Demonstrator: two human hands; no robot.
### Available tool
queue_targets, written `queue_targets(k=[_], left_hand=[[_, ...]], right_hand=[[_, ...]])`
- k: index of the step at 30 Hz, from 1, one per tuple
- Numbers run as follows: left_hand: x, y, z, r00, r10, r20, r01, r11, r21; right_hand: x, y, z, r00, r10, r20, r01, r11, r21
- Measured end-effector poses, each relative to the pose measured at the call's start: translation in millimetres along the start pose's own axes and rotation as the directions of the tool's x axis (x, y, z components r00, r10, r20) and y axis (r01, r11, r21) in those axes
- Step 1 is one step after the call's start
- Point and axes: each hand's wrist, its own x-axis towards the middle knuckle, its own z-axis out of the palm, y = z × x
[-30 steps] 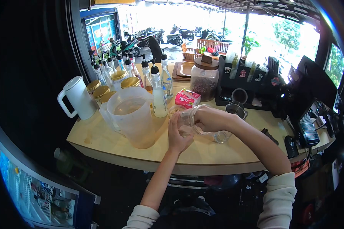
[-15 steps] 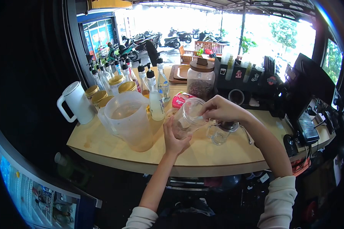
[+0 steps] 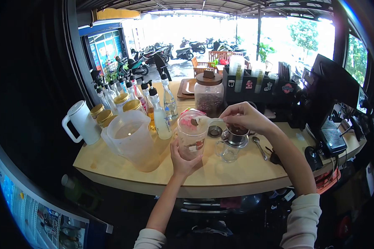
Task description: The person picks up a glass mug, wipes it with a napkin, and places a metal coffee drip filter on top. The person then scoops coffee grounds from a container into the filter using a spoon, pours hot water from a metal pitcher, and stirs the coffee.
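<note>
clear jar [image 3: 192, 139] | open-topped, near upright | pale scoop [image 3: 214, 120] | crosswise, bowl apparently over the jar's mouth

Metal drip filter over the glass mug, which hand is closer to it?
Right: the right hand appears just above the metal filter; the left hand is farther left, around the clear container.

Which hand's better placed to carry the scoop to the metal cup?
Likely right: the right hand pinches the scoop near the metal cup; the left hand grips the clear jar.
</note>
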Motion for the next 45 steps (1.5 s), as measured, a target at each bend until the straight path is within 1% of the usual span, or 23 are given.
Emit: queue_targets(k=[2, 3, 5, 6, 8, 9, 11, 12, 13, 15, 17, 19, 20, 21, 23, 25, 27, 31, 33, 36, 40, 43, 45], left_hand=[[-1.7, -3.3, 6.2, 0.999, -0.040, 0.020, 0.041, 0.998, -0.041], [-2.6, -2.4, 8.9, 0.999, -0.038, 0.019, 0.039, 0.998, -0.040], [-2.1, -0.8, 15.0, 0.994, -0.107, 0.014, 0.108, 0.991, -0.077], [-0.2, -1.4, 18.1, 0.994, -0.107, 0.013, 0.107, 0.991, -0.078], [6.8, -3.4, 23.7, 0.993, -0.115, -0.036, 0.114, 0.993, -0.028], [10.8, -5.0, 27.4, 0.993, -0.115, -0.038, 0.114, 0.993, -0.029], [18.0, -9.1, 34.1, 0.988, -0.083, -0.126, 0.095, 0.991, 0.090], [21.3, -11.8, 36.7, 0.988, -0.085, -0.129, 0.097, 0.991, 0.090], [23.8, -14.8, 39.1, 0.987, -0.087, -0.135, 0.098, 0.992, 0.076], [25.2, -26.6, 41.7, 0.985, -0.092, -0.143, 0.102, 0.993, 0.059], [24.3, -29.7, 42.3, 0.982, -0.132, -0.134, 0.142, 0.988, 0.066], [24.5, -24.8, 41.6, 0.981, -0.142, -0.132, 0.153, 0.985, 0.074], [25.0, -24.1, 40.5, 0.983, -0.140, -0.118, 0.150, 0.986, 0.076], [25.2, -24.3, 39.6, 0.985, -0.138, -0.105, 0.147, 0.986, 0.078], [27.5, -25.9, 37.7, 0.985, -0.143, -0.101, 0.151, 0.985, 0.083], [26.8, -26.8, 39.0, 0.984, -0.149, -0.095, 0.157, 0.984, 0.089], [28.8, -20.4, 39.2, 0.984, -0.154, -0.094, 0.162, 0.982, 0.092], [29.6, -17.2, 39.9, 0.979, -0.177, -0.100, 0.187, 0.977, 0.100], [30.8, -17.2, 40.6, 0.984, -0.138, -0.113, 0.146, 0.987, 0.072], [30.9, -14.1, 41.8, 0.981, -0.160, -0.111, 0.164, 0.986, 0.032], [29.4, -17.1, 41.1, 0.982, -0.144, -0.126, 0.156, 0.984, 0.090], [30.6, -16.5, 41.4, 0.984, -0.138, -0.116, 0.147, 0.986, 0.073], [30.6, -15.9, 42.1, 0.979, -0.168, -0.113, 0.171, 0.985, 0.015]], right_hand=[[-3.9, 0.0, -11.5, 0.999, -0.020, -0.029, 0.018, 0.998, -0.056], [-6.9, -1.1, -16.6, 0.999, -0.022, -0.029, 0.020, 0.998, -0.057], [-12.2, -2.2, -27.1, 0.998, -0.019, -0.065, 0.014, 0.996, -0.087], [-13.6, 1.5, -32.8, 0.998, -0.020, -0.065, 0.015, 0.996, -0.089], [-17.0, 12.0, -45.1, 0.996, -0.062, -0.058, 0.062, 0.998, -0.012], [-19.4, 15.9, -51.3, 0.996, -0.063, -0.057, 0.062, 0.998, -0.014], [-25.2, 23.9, -62.1, 0.985, -0.137, -0.102, 0.130, 0.989, -0.074], [-30.1, 25.8, -66.3, 0.979, -0.165, -0.116, 0.152, 0.981, -0.117], [-34.1, 31.1, -71.1, 0.980, -0.164, -0.113, 0.151, 0.982, -0.118], [-42.1, 42.5, -79.4, 0.981, -0.099, -0.165, 0.077, 0.988, -0.136], [-51.5, 50.6, -83.5, 0.976, -0.120, -0.181, 0.091, 0.982, -0.164], [-59.1, 61.5, -86.7, 0.952, -0.174, -0.250, 0.113, 0.964, -0.241], [-63.3, 61.7, -86.2, 0.946, -0.171, -0.276, 0.102, 0.963, -0.248], [-66.8, 62.4, -85.7, 0.948, -0.163, -0.273, 0.095, 0.965, -0.246], [-71.1, 64.5, -84.6, 0.942, -0.177, -0.286, 0.051, 0.916, -0.398], [-71.9, 68.4, -79.5, 0.944, -0.179, -0.278, 0.047, 0.905, -0.423], [-70.2, 70.7, -76.6, 0.926, -0.269, -0.266, 0.122, 0.878, -0.462], [-64.0, 74.8, -74.9, 0.919, -0.298, -0.257, 0.160, 0.880, -0.446], [-61.2, 77.2, -74.5, 0.912, -0.320, -0.255, 0.180, 0.873, -0.454], [-59.0, 82.4, -73.3, 0.915, -0.343, -0.213, 0.208, 0.852, -0.480], [-60.0, 80.4, -70.6, 0.912, -0.333, -0.238, 0.204, 0.874, -0.442], [-64.7, 80.6, -73.5, 0.906, -0.342, -0.249, 0.202, 0.867, -0.456], [-69.6, 84.3, -73.4, 0.900, -0.352, -0.256, 0.206, 0.863, -0.461]])
